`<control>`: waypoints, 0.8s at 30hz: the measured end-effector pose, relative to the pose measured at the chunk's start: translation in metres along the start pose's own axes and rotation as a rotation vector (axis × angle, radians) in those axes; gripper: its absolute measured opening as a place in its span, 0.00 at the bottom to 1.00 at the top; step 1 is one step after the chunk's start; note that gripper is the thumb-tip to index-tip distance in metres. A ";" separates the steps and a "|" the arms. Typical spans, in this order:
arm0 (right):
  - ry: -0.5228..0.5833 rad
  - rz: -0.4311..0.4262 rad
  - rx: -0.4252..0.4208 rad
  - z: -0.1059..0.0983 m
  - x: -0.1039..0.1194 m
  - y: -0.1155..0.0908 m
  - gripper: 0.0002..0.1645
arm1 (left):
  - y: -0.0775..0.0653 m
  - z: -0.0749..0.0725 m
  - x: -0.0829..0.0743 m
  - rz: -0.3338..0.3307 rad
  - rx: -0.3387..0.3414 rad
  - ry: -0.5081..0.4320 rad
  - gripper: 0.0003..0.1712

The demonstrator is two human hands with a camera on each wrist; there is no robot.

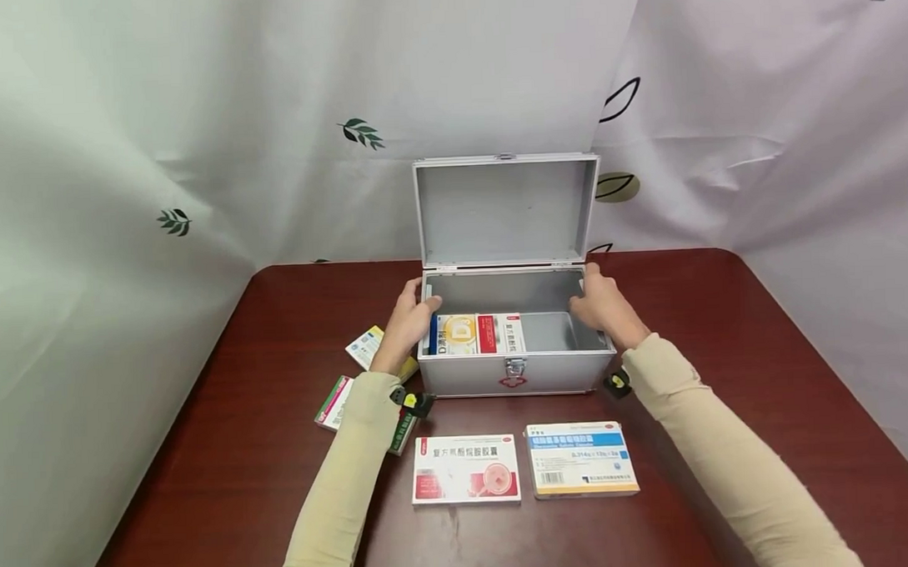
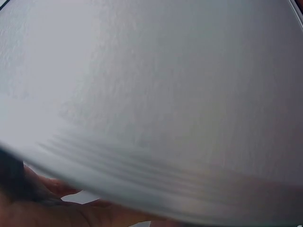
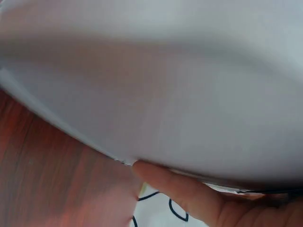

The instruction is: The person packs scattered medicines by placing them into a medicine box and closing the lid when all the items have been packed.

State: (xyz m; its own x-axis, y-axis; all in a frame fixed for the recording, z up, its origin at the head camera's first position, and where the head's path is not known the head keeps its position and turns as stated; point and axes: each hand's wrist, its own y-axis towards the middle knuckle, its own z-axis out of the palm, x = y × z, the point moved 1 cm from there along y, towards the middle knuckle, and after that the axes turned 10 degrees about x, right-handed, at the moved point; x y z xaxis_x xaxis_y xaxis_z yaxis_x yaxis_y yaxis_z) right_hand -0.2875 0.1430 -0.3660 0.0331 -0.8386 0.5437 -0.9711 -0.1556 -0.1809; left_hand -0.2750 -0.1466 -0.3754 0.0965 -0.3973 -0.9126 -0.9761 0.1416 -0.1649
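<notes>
A silver metal medicine box [image 1: 465, 375] with a red cross on its front stands on the table, its lid [image 1: 506, 211] raised. My left hand [image 1: 410, 318] grips its left wall, thumb over the rim and fingers outside. The right wall is held the same way by my right hand [image 1: 603, 305]. Within the box, at the left, are a yellow-and-white vitamin D carton [image 1: 457, 334] and a red-and-white medicine carton [image 1: 501, 333]. Close up, the box's side fills the left wrist view; in the right wrist view a finger [image 3: 165, 182] lies along its edge.
On the dark red table [image 1: 227, 458], in front of the box, lie a red-and-white carton [image 1: 465, 471] and a blue-and-white carton [image 1: 583, 460]. Several more cartons, including a yellow-and-white one [image 1: 366, 347], lie left of it, partly behind my left arm. A white curtain hangs behind.
</notes>
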 end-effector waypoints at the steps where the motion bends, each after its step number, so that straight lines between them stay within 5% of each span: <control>1: 0.002 0.004 -0.003 0.000 0.001 0.000 0.32 | -0.001 -0.001 0.000 0.000 -0.006 -0.002 0.28; 8: 0.028 0.014 -0.010 -0.001 0.004 0.003 0.29 | -0.002 -0.005 -0.002 0.008 -0.022 0.043 0.28; 16: 0.056 -0.009 -0.068 -0.001 0.004 0.001 0.22 | -0.006 -0.012 -0.006 0.072 -0.053 0.276 0.31; 19: 0.065 -0.026 -0.067 0.001 0.002 0.000 0.20 | -0.018 -0.008 -0.010 0.143 -0.118 0.328 0.30; 24: 0.075 -0.035 -0.065 -0.001 -0.002 -0.005 0.19 | -0.053 0.013 -0.029 0.371 -0.285 0.474 0.27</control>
State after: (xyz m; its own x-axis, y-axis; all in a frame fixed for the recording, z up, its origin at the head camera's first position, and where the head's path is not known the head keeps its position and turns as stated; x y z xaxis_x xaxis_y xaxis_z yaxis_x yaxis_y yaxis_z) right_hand -0.2827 0.1461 -0.3653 0.0519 -0.7917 0.6087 -0.9831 -0.1476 -0.1081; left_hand -0.2234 -0.1310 -0.3446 -0.2880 -0.7336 -0.6155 -0.9478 0.1264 0.2928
